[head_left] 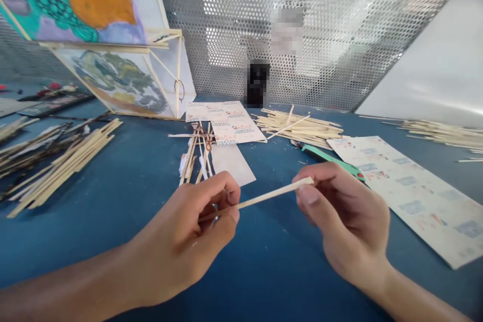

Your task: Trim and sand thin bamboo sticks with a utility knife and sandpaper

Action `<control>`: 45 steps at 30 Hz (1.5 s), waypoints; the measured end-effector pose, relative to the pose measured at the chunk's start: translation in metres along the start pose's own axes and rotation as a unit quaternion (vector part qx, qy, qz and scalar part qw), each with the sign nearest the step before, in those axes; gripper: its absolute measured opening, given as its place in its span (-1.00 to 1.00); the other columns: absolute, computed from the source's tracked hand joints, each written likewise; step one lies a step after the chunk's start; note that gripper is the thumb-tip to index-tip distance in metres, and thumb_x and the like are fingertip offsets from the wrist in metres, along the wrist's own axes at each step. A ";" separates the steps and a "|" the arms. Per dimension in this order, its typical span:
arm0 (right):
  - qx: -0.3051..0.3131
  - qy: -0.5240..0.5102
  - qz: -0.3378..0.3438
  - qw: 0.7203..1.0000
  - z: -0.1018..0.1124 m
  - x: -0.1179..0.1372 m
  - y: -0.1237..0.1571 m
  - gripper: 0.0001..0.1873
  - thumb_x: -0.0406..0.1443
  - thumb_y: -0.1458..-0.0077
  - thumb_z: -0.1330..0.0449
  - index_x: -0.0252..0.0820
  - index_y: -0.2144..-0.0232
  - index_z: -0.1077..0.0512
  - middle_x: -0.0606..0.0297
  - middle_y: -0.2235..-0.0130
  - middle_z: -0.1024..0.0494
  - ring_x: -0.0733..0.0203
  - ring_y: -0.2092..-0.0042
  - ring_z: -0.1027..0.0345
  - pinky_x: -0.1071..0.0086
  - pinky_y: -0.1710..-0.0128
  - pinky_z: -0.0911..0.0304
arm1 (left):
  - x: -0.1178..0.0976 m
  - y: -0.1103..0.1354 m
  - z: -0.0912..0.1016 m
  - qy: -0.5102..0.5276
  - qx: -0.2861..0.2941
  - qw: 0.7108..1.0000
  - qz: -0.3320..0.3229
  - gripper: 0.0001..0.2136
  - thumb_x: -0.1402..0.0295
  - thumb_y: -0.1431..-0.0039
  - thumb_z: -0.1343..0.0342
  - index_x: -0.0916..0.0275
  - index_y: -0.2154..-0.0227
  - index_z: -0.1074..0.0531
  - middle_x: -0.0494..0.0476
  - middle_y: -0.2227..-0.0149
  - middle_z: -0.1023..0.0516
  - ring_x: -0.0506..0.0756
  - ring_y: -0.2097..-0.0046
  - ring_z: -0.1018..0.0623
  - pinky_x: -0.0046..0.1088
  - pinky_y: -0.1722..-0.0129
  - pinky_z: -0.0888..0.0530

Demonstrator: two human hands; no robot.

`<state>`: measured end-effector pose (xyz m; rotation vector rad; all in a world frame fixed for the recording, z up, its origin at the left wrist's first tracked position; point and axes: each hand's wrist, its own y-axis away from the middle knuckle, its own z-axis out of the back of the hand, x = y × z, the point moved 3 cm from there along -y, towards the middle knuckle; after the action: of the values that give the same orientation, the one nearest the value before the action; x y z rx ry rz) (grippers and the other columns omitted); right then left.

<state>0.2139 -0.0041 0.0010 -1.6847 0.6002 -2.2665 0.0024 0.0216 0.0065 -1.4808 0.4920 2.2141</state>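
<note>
A thin pale wooden stick [268, 196] is held slantwise above the blue table, its right end a little higher. My left hand [199, 231] pinches it between thumb and fingers, and its left part passes inside that hand. At the other end, my right hand [347, 216] has thumb and fingertips closed on the stick's tip. Beyond my right hand lies a green utility knife [332, 160]. Just past my left hand is a small bundle of sticks [194, 156] with brown cord and white scraps.
Sheets of printed sandpaper backing [239, 128] lie mid-table, with a larger sheet [411, 186] at right. Loose sticks [298, 126] are piled at the back, others [71, 166] at left. A stick frame with painted panels [124, 83] stands back left before a perforated metal screen [320, 75].
</note>
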 end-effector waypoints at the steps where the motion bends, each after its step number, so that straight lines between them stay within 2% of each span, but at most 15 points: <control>1: 0.004 0.013 0.004 1.000 -0.001 0.003 0.000 -0.87 -0.27 -0.34 -0.16 -0.13 0.29 -0.44 0.41 0.53 -0.32 0.36 0.56 -0.07 0.44 0.61 0.01 | 0.000 0.000 0.000 -0.013 -0.001 1.000 -0.014 -0.74 0.13 -0.40 0.01 0.16 0.36 -0.27 -0.10 0.50 -0.18 -0.04 0.52 -0.12 -0.52 0.58 -0.10; 4: 0.010 0.027 0.014 0.999 -0.006 0.011 0.001 -0.88 -0.30 -0.30 -0.18 -0.11 0.33 -0.45 0.46 0.58 -0.31 0.40 0.62 -0.04 0.45 0.64 0.02 | -0.002 0.000 0.002 -0.063 0.003 0.996 -0.064 -0.75 0.13 -0.41 0.00 0.17 0.33 -0.33 -0.10 0.53 -0.23 -0.04 0.54 -0.19 -0.51 0.57 -0.12; 9: 0.012 0.051 0.025 0.998 -0.010 0.017 0.005 -0.90 -0.27 -0.26 -0.22 -0.07 0.33 -0.51 0.43 0.61 -0.41 0.38 0.65 -0.10 0.43 0.69 0.01 | -0.002 0.002 0.002 -0.135 0.027 0.982 -0.126 -0.85 0.29 -0.42 0.01 0.18 0.28 -0.37 -0.12 0.57 -0.27 -0.06 0.59 -0.25 -0.52 0.59 -0.14; 14: 0.007 0.031 -0.013 0.999 -0.009 0.016 0.007 -0.80 -0.22 -0.31 -0.18 -0.10 0.36 -0.52 0.38 0.58 -0.47 0.37 0.65 -0.17 0.45 0.71 -0.02 | -0.002 0.003 0.001 -0.089 -0.012 0.991 -0.100 -0.75 0.20 -0.44 0.04 0.18 0.35 -0.36 -0.14 0.61 -0.20 -0.06 0.61 -0.16 -0.50 0.61 -0.08; 19: -0.006 0.017 -0.017 1.000 -0.010 0.014 0.008 -0.82 -0.27 -0.32 -0.17 -0.09 0.32 -0.55 0.41 0.57 -0.45 0.41 0.64 -0.16 0.49 0.69 -0.05 | -0.003 0.000 0.003 -0.081 0.000 0.994 -0.070 -0.71 0.15 -0.44 0.04 0.19 0.35 -0.37 -0.12 0.61 -0.26 -0.06 0.59 -0.22 -0.51 0.59 -0.11; 24: 0.013 -0.001 -0.013 1.000 -0.008 0.012 0.008 -0.80 -0.28 -0.34 -0.15 -0.10 0.36 -0.50 0.39 0.57 -0.43 0.39 0.62 -0.12 0.48 0.68 -0.03 | -0.003 -0.002 0.007 -0.085 0.039 0.993 -0.073 -0.73 0.19 -0.45 0.05 0.20 0.34 -0.38 -0.12 0.61 -0.29 -0.06 0.59 -0.25 -0.54 0.61 -0.13; 27: 0.045 -0.017 -0.013 0.999 -0.008 0.011 0.007 -0.86 -0.26 -0.33 -0.17 -0.11 0.29 -0.50 0.36 0.54 -0.45 0.36 0.59 -0.13 0.47 0.67 -0.03 | -0.004 -0.002 0.007 -0.104 0.023 0.991 -0.079 -0.74 0.20 -0.45 0.04 0.19 0.34 -0.39 -0.12 0.62 -0.30 -0.07 0.60 -0.26 -0.54 0.62 -0.14; 29: 0.043 -0.016 -0.029 0.999 -0.009 0.011 0.007 -0.84 -0.24 -0.34 -0.17 -0.12 0.31 -0.49 0.37 0.55 -0.42 0.37 0.59 -0.11 0.47 0.67 0.00 | -0.004 -0.001 0.005 -0.128 -0.001 0.986 -0.102 -0.75 0.23 -0.45 0.03 0.20 0.34 -0.40 -0.13 0.62 -0.30 -0.08 0.62 -0.26 -0.55 0.62 -0.14; 33: 0.024 -0.049 -0.077 0.996 -0.011 0.009 0.008 -0.80 -0.23 -0.35 -0.17 -0.11 0.33 -0.49 0.42 0.58 -0.34 0.40 0.59 -0.06 0.48 0.66 0.06 | -0.002 0.001 0.003 -0.170 -0.054 0.972 -0.155 -0.80 0.28 -0.45 0.00 0.20 0.32 -0.41 -0.15 0.62 -0.31 -0.10 0.63 -0.28 -0.57 0.62 -0.16; 38: 0.066 -0.121 -0.165 0.977 -0.008 0.002 0.010 -0.77 -0.17 -0.31 -0.24 -0.13 0.37 -0.45 0.45 0.57 -0.21 0.41 0.56 0.05 0.50 0.66 0.15 | 0.003 0.002 0.004 -0.221 -0.081 0.941 -0.243 -0.92 0.40 -0.42 -0.06 0.18 0.22 -0.43 -0.20 0.62 -0.33 -0.13 0.66 -0.27 -0.60 0.64 -0.16; 41: 0.076 -0.167 -0.202 0.962 -0.007 -0.002 0.010 -0.76 -0.16 -0.30 -0.26 -0.12 0.38 -0.44 0.44 0.58 -0.23 0.39 0.54 0.01 0.50 0.64 0.13 | 0.004 0.001 0.006 -0.280 -0.107 0.910 -0.287 -0.97 0.42 -0.38 -0.13 0.18 0.21 -0.45 -0.19 0.61 -0.36 -0.12 0.66 -0.24 -0.59 0.62 -0.17; 45: 0.079 -0.213 -0.235 0.945 -0.008 -0.004 0.007 -0.76 -0.15 -0.26 -0.31 -0.11 0.42 -0.46 0.44 0.62 -0.27 0.40 0.57 0.00 0.50 0.64 0.12 | 0.004 0.001 0.007 -0.325 -0.138 0.880 -0.316 -0.98 0.39 -0.39 -0.14 0.17 0.20 -0.46 -0.14 0.55 -0.49 -0.09 0.62 -0.32 -0.57 0.59 -0.24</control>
<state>0.2077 -0.0068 -0.0076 -2.3210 -0.0914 -2.0361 -0.0050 0.0245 0.0053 -0.7411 -0.4824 2.0826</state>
